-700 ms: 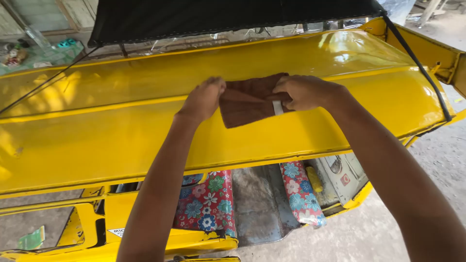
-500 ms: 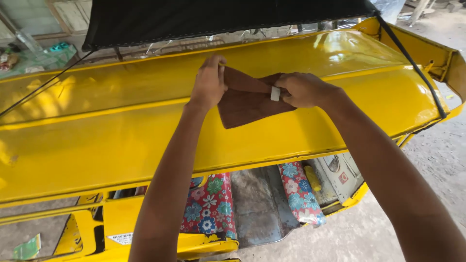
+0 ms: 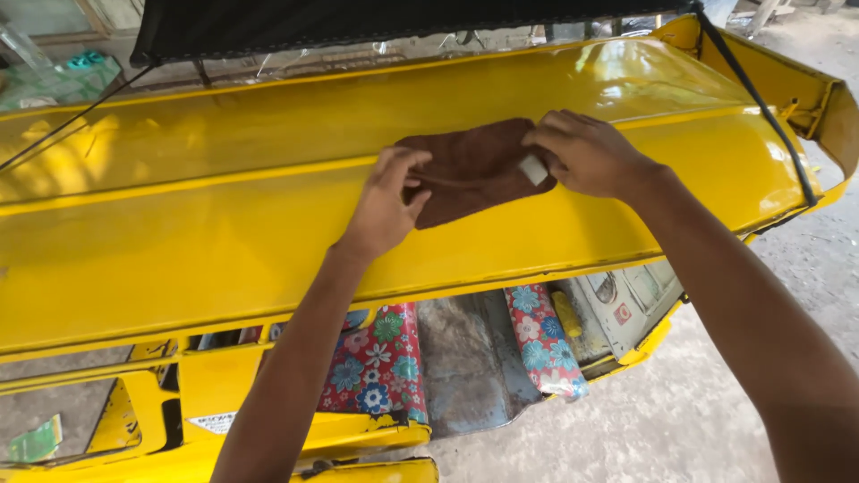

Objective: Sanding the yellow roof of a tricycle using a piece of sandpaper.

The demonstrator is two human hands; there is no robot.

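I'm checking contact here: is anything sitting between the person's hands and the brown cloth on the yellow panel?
Nothing visible does. The left hand rests directly on the brown cloth at its left edge, and the right hand presses on its right edge beside a small white tag. The cloth lies flat on the yellow panel.

Single head-worn view, looking steeply down and forward, close over a yellow vehicle roof panel (image 3: 224, 241), both forearms entering from the lower edge, ground visible at right.
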